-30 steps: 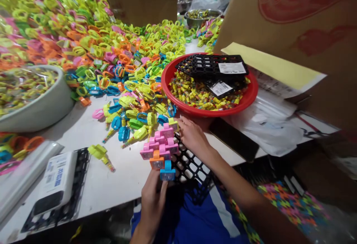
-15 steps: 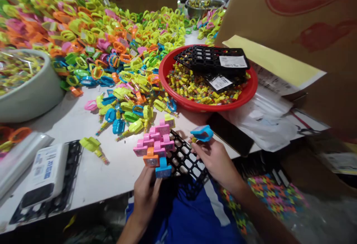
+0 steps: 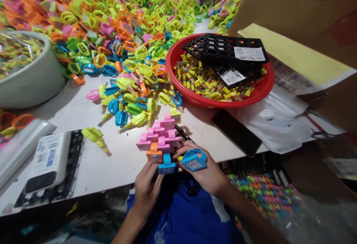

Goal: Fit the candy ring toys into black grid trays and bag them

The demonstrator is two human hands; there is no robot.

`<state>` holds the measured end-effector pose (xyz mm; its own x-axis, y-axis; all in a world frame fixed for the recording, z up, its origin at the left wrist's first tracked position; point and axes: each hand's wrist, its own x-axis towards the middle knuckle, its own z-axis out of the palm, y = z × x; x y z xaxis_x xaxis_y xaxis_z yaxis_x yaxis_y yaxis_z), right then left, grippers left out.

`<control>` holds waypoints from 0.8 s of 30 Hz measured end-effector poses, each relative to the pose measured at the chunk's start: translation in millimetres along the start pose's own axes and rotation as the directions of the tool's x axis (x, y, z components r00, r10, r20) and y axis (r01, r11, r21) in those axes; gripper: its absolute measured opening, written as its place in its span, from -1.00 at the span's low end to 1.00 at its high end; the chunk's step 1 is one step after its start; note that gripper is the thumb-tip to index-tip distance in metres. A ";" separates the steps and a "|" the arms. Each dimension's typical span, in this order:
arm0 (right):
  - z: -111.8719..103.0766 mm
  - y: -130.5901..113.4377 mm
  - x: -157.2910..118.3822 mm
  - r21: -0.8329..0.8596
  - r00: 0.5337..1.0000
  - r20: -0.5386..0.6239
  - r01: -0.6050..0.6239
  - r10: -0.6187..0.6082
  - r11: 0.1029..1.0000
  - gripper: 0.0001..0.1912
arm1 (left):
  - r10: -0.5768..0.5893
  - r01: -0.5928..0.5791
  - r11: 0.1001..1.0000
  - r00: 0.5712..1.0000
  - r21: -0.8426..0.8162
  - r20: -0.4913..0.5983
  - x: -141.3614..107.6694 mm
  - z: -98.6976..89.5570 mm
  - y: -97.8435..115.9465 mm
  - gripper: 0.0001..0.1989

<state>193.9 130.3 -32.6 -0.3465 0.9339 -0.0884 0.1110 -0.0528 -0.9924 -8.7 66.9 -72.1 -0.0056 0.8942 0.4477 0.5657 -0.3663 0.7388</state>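
Note:
My left hand [image 3: 146,188] grips the near edge of a black plastic grid rack [image 3: 181,132], which is mostly hidden behind my hands and a cluster of pink, orange and blue plastic toy pieces [image 3: 158,141] mounted on it. My right hand [image 3: 205,171] pinches a blue ring-shaped toy piece [image 3: 194,160] with a clear top, holding it right next to the cluster. A yellow stick shows at its left side, between my fingers.
Loose toy rings and candy-filled tubes [image 3: 131,99] are heaped across the white table [image 3: 75,173]. A red basin [image 3: 184,93] holds candy tubes and black racks. Nearby lie a white bowl [image 3: 33,80], a phone [image 3: 236,132], a plastic bag [image 3: 279,125] and a cardboard carton [image 3: 306,6].
My right hand has picked up the blue piece and brought it down and left, next to the cluster on the rack. The view has shifted slightly.

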 end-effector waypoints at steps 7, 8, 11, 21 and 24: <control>6.3 14.3 -2.3 -0.328 0.988 -0.130 0.041 -0.088 0.944 -0.86 | -0.011 0.011 1.000 1.000 -0.017 0.004 2.7 -0.7 3.4 -0.83; 7.0 14.0 -2.7 -0.351 0.985 -0.116 0.081 -0.129 0.933 -0.85 | -0.011 0.011 1.000 1.000 -0.020 0.006 2.9 -0.7 3.7 -0.82; 8.2 12.5 -4.3 -0.465 0.954 -0.064 0.230 -0.291 0.855 -0.80 | -0.010 0.010 1.000 1.000 -0.025 0.013 2.9 -0.6 4.0 -0.82; 20.4 7.3 -8.4 -0.729 0.861 0.126 0.417 -0.492 0.543 -0.50 | -0.035 0.035 0.999 0.999 -0.041 -0.006 2.8 -0.2 8.0 -0.84; 22.9 7.8 -7.3 -0.738 0.878 0.155 0.408 -0.453 0.538 -0.49 | -0.046 0.046 0.999 0.999 -0.027 0.013 2.9 -1.2 8.1 -0.84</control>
<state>176.0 114.9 -41.7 -0.4986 0.7890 0.3589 0.6054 0.6133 -0.5073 -5.1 66.2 -64.2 -0.0207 0.9134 0.4064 0.5427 -0.3311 0.7719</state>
